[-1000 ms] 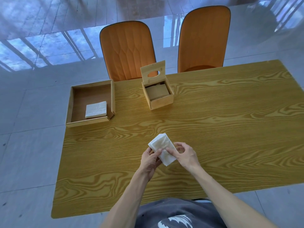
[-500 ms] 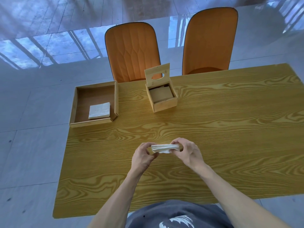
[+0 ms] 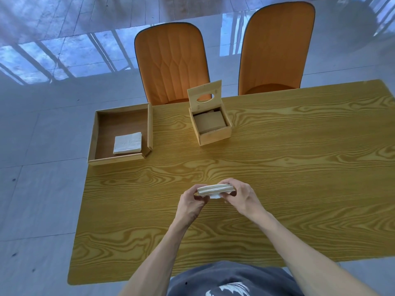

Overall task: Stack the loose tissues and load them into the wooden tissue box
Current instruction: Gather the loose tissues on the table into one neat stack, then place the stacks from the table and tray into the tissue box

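Observation:
Both hands hold a flat stack of white tissues above the near middle of the table. My left hand pinches its left end and my right hand grips its right end. The stack lies level, seen edge-on. The wooden tissue box stands at the far middle of the table, its lid with an oval slot tipped up at the back; a brown panel shows inside. A second folded tissue pile lies in the wooden tray at the far left.
The yellow wood-grain table stretches to the right. Two orange chairs stand behind its far edge. The tray overhangs the table's left edge. Glossy tiled floor surrounds the table.
The tissue stack has been turned from tilted, face-up, to level between both hands and lifted slightly forward. The box and tray have stayed in place.

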A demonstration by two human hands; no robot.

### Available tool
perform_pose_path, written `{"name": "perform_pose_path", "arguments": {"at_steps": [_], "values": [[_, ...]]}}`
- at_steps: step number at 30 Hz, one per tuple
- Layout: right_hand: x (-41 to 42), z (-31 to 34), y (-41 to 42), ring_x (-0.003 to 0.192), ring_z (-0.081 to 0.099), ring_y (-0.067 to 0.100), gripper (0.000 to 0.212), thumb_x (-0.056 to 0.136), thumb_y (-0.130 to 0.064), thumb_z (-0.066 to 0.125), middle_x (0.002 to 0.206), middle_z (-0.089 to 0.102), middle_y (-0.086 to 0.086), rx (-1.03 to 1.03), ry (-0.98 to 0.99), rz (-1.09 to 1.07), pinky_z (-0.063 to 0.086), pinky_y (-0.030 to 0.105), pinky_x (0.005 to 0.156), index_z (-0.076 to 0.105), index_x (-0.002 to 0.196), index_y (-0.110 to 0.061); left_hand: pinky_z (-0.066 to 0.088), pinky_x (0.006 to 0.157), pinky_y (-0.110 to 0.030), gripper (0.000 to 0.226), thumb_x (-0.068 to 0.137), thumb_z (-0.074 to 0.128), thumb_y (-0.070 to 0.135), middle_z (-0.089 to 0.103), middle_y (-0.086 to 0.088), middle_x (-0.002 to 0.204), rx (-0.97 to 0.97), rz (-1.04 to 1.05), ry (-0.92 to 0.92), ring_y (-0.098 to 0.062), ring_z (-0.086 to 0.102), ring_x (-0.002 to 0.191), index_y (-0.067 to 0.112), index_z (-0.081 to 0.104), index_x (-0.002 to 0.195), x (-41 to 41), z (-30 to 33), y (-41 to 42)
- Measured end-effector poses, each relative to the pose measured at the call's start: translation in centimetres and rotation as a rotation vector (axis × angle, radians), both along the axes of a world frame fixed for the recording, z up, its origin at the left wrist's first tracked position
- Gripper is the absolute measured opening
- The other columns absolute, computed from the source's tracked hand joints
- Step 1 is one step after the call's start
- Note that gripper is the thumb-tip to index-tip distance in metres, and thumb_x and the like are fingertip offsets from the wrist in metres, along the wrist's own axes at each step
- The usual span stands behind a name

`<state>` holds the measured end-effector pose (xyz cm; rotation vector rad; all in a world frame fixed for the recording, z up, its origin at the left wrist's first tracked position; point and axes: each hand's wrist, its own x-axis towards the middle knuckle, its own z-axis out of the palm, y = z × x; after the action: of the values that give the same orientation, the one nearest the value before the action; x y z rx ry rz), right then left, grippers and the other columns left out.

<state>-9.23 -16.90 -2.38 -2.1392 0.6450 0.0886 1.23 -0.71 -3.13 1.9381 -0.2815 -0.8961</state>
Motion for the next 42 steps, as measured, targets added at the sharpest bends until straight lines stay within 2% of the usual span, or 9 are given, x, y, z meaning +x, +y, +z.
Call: {"name": "perform_pose_path", "arguments": {"at_steps": [7, 10, 15, 21, 24, 28, 33, 38, 42], "values": [[0.7, 0.1, -0.8, 0.057, 0.067, 0.002, 0.019, 0.086, -0.018, 0.072, 0.069, 0.068, -0.014, 0.101, -0.007, -0.056, 0.050, 0.024, 0.064, 0.068, 0.103, -0.026, 0.048, 0.066, -0.020, 0.020, 0.087, 0.073, 0.021, 0.073, 0.017, 0.077, 0.007, -0.032, 0.005, -0.003, 0.062, 0.066, 0.039, 0.072, 0.095, 1.0, -0.1, -0.3], [0.8, 0.3, -1.6, 0.065, 0.071, 0.008, 0.020, 0.089, -0.016, 0.071, 0.079, 0.073, -0.005, 0.205, -0.007, -0.135, 0.055, 0.029, 0.060, 0.066, 0.107, -0.022, 0.051, 0.072, -0.023, 0.013, 0.089, 0.070, 0.032, 0.075, 0.014, 0.090, 0.009, -0.042, -0.034, -0.008, 0.067, 0.076, 0.036, 0.072, 0.102, 1.7, 0.0, -0.9], [3.7, 1.9, -4.3, 0.068, 0.072, 0.006, 0.022, 0.090, -0.021, 0.070, 0.095, 0.074, 0.003, 0.267, -0.073, -0.252, 0.052, 0.017, 0.055, 0.064, 0.111, -0.016, 0.052, 0.070, -0.020, 0.029, 0.092, 0.063, 0.046, 0.073, 0.007, 0.095, -0.053, 0.028, -0.066, -0.005, 0.068, 0.083, 0.025, 0.063, 0.111, 4.6, 1.9, -3.7], [10.1, 5.5, -9.0, 0.074, 0.072, 0.020, 0.029, 0.092, -0.027, 0.067, 0.106, 0.072, 0.005, 0.078, -0.187, -0.290, 0.061, 0.044, 0.070, 0.066, 0.117, -0.013, 0.050, 0.071, -0.017, 0.028, 0.093, 0.063, 0.043, 0.072, 0.006, 0.095, -0.089, 0.161, -0.148, -0.008, 0.066, 0.088, 0.020, 0.069, 0.108, 10.3, 4.9, -8.9], [13.2, 6.8, -10.8, 0.064, 0.072, 0.013, 0.033, 0.093, -0.033, 0.065, 0.101, 0.073, 0.005, 0.065, -0.212, -0.329, 0.059, 0.031, 0.061, 0.062, 0.118, -0.012, 0.048, 0.067, -0.013, 0.029, 0.092, 0.065, 0.042, 0.069, 0.011, 0.088, -0.073, 0.259, -0.173, -0.002, 0.064, 0.080, 0.018, 0.072, 0.107, 12.8, 6.0, -11.1], [16.2, 7.0, -12.2, 0.052, 0.065, -0.002, 0.033, 0.091, -0.038, 0.065, 0.091, 0.073, -0.002, 0.029, -0.141, -0.369, 0.043, 0.008, 0.045, 0.067, 0.111, -0.013, 0.052, 0.071, -0.026, 0.024, 0.086, 0.070, 0.046, 0.071, 0.009, 0.091, -0.008, 0.362, -0.187, -0.007, 0.066, 0.083, 0.026, 0.070, 0.100, 15.3, 6.4, -12.8], [18.2, 6.0, -12.3, 0.086, 0.071, 0.023, 0.035, 0.090, -0.042, 0.065, 0.103, 0.075, 0.005, -0.022, -0.058, -0.399, 0.058, 0.040, 0.078, 0.071, 0.107, -0.012, 0.058, 0.080, -0.036, 0.026, 0.086, 0.071, 0.045, 0.075, 0.004, 0.099, 0.098, 0.402, -0.169, -0.016, 0.069, 0.088, 0.024, 0.073, 0.100, 16.7, 5.9, -13.6], [18.9, 4.8, -12.2, 0.085, 0.068, 0.026, 0.030, 0.091, -0.043, 0.063, 0.097, 0.075, 0.008, -0.158, 0.012, -0.406, 0.057, 0.038, 0.071, 0.074, 0.096, -0.015, 0.056, 0.075, -0.034, 0.023, 0.087, 0.068, 0.044, 0.073, 0.009, 0.092, 0.191, 0.414, -0.183, -0.016, 0.068, 0.086, 0.027, 0.074, 0.101, 16.5, 5.4, -14.5], [19.4, 4.1, -12.3, 0.099, 0.064, 0.028, 0.032, 0.089, -0.044, 0.066, 0.113, 0.065, 0.011, -0.252, 0.058, -0.430, 0.053, 0.035, 0.075, 0.074, 0.106, -0.018, 0.056, 0.074, -0.037, 0.021, 0.088, 0.065, 0.042, 0.072, 0.007, 0.100, 0.266, 0.408, -0.251, -0.019, 0.068, 0.088, 0.028, 0.074, 0.100, 16.1, 5.4, -15.4]]}}
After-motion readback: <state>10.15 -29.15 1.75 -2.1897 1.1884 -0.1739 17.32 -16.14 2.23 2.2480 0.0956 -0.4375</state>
